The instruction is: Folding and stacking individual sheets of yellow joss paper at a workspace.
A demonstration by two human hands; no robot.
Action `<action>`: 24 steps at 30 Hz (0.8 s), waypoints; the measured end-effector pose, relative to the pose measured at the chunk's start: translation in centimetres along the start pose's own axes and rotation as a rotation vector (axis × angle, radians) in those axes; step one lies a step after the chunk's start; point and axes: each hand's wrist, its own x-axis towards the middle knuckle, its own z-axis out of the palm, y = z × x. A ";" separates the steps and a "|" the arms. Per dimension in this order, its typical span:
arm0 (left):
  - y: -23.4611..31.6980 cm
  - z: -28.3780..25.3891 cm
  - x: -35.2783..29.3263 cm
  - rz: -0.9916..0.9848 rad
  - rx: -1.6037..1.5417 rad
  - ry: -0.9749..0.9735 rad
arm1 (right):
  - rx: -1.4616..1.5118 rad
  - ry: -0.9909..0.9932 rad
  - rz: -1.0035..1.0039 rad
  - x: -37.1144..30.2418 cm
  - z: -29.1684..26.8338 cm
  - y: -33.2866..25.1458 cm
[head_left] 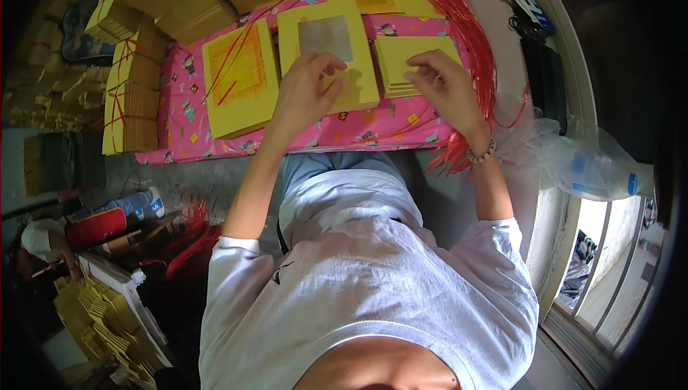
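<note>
My left hand (pixel 309 92) is over the middle stack of yellow paper (pixel 364 89), whose top sheet carries a silver square (pixel 326 37). Its fingers are bent, the thumb stands apart, and nothing shows between them. At the smaller yellow paper stack (pixel 394 53) on the right, my right hand (pixel 446 87) hovers over or touches the top sheets; I cannot tell which. Its fingers are curled and apart from the thumb, with no object visible in them. Left of the middle stack lies another yellow stack (pixel 240 96) with an orange square and loose red strands on top.
A pink patterned cloth (pixel 188 82) covers the table. Bundles of yellow paper (pixel 131 96) tied with red string stand at the left. Long red plastic strands (pixel 469 24) hang over the right edge. Beside them is a clear plastic bag (pixel 588 164). Another person (pixel 46 239) is at the lower left.
</note>
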 end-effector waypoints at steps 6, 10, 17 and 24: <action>-1.4 -0.4 -3.7 0.066 0.219 -0.003 | -0.307 -0.275 -0.406 0.5 5.4 -2.1; -2.3 -0.3 -4.4 0.034 0.291 0.025 | -0.405 -0.299 -0.438 0.6 7.0 -1.5; -3.5 -1.0 -4.9 0.077 0.146 0.060 | -0.371 -0.334 -0.392 0.6 6.7 -1.8; -4.0 -1.7 -4.9 0.068 0.086 0.017 | -0.273 -0.356 -0.292 1.3 6.5 -1.7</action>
